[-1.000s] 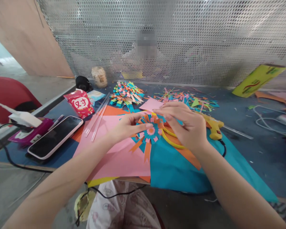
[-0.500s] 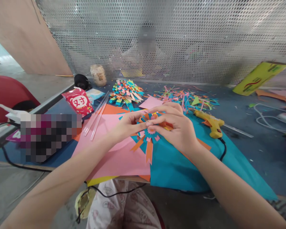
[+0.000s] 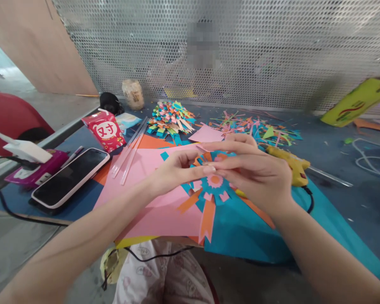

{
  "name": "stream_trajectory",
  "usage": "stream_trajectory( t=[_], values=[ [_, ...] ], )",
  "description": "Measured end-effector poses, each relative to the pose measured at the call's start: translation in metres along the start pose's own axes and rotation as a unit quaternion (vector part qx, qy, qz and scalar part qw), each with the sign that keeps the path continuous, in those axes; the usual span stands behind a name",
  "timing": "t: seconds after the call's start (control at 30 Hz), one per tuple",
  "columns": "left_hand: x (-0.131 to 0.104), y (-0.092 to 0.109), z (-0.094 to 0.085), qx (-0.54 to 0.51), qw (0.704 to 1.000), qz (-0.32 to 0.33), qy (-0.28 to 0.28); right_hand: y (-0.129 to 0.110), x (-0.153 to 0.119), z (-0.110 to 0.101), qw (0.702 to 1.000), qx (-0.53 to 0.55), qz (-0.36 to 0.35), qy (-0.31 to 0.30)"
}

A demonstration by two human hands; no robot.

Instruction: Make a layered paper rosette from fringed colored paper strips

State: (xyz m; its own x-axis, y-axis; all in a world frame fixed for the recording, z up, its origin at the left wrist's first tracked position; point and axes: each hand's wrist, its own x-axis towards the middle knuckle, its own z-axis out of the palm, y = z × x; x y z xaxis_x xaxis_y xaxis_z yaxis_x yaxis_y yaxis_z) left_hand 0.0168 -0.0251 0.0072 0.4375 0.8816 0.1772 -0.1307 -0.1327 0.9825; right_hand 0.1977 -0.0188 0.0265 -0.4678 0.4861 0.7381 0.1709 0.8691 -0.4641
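Between my hands is a paper rosette (image 3: 213, 193) in blue, orange and pink, with orange ribbon tails hanging from its lower edge. My left hand (image 3: 180, 169) pinches its upper left rim between thumb and fingers. From the other side my right hand (image 3: 256, 169) grips the upper right rim, its fingertips meeting the left thumb. The fingers cover part of the rosette's top. Beneath lie a pink paper sheet (image 3: 152, 211) and a blue paper sheet (image 3: 250, 232). A yellow glue gun (image 3: 289, 162) rests just beyond my right hand, partly covered by it.
At the back stand a pile of finished rosettes (image 3: 169, 116) and a heap of paper scraps (image 3: 259, 128). Clear glue sticks (image 3: 131, 154), a red snack packet (image 3: 104, 130), a phone (image 3: 71, 177) and a purple power strip (image 3: 39, 171) occupy the left. A perforated metal panel (image 3: 256, 50) closes off the rear.
The rosette and both hands have come slightly lower and nearer, my right hand shifting right and covering more of the glue gun. The view has turned a little. Both hands keep their hold.
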Motion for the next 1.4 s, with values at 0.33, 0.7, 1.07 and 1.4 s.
stream_trajectory(
  t=[0.33,0.7,1.07,1.4],
  values=[
    [-0.005,0.013,0.007,-0.040,0.998,0.001,-0.046,-0.005,-0.001,0.001,0.999,0.034,0.017,0.007],
    [-0.005,0.012,0.008,0.012,1.000,-0.029,-0.002,-0.003,-0.004,0.004,0.993,0.099,0.060,-0.006],
    [-0.006,0.013,0.008,-0.008,0.999,-0.032,-0.007,-0.006,-0.004,0.003,0.993,0.105,0.060,-0.012],
    [-0.006,0.014,0.008,0.019,1.000,-0.010,-0.013,-0.004,-0.006,0.006,0.989,0.130,0.064,-0.007]
  ],
)
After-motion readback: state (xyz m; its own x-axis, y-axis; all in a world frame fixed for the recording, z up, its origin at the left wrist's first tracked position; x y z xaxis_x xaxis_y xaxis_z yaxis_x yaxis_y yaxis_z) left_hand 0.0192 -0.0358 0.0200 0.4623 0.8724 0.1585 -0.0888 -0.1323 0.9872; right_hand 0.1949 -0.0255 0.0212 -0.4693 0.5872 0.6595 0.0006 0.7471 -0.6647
